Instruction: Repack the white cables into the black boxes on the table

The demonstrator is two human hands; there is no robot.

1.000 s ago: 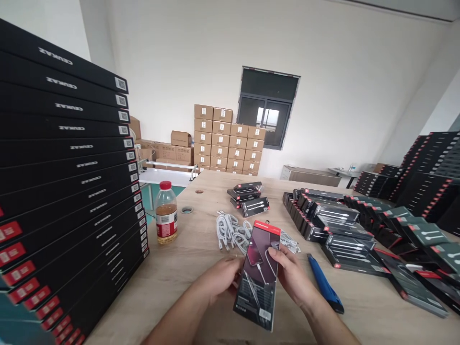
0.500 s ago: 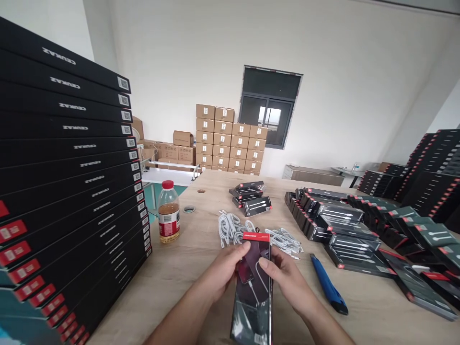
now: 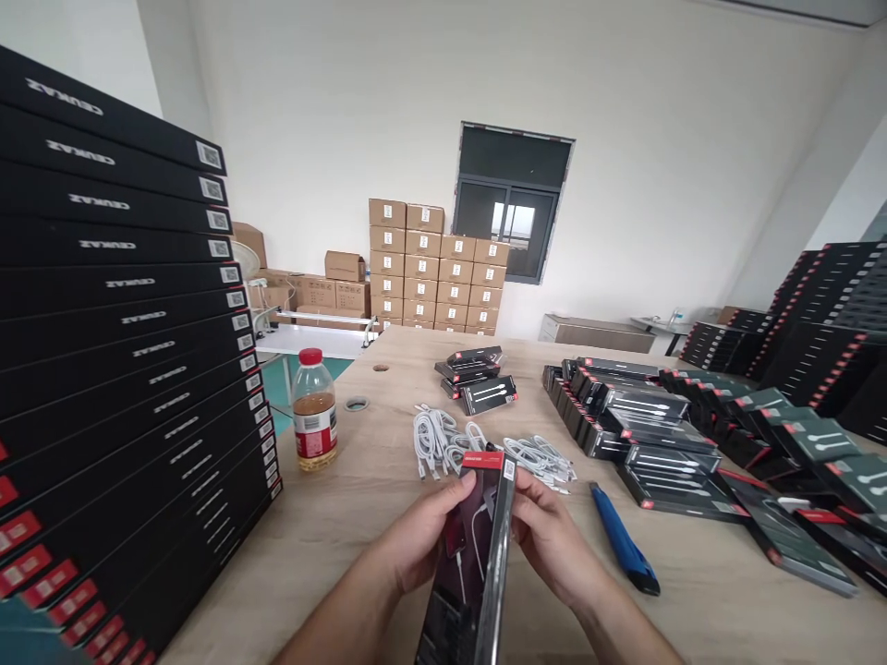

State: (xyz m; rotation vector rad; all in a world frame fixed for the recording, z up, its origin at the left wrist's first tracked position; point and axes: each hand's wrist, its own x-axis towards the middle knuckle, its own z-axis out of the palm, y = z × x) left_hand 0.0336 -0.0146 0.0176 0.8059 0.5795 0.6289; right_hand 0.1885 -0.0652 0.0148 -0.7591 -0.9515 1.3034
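Between my hands is a slim black cable box with a red top edge and a phone and white cable printed on its face. My left hand grips its left side, thumb across the front near the top. Around the right edge, my right hand holds it with bent fingers partly hidden behind the box. The box is turned so that its narrow right side shows. Just beyond it lie bundles of white charging cables and another white cable bundle. A blue utility knife rests right of my right hand.
At left rises a tall stack of black boxes, beside a red-capped drink bottle and a tape roll. Small black boxes lie ahead; rows of packed boxes fill the right. Brown cartons stand by the wall.
Both hands have rotated the cable box, exposing its narrow right side. My right thumb has moved off the front face toward that edge. The view has shifted slightly rightward.
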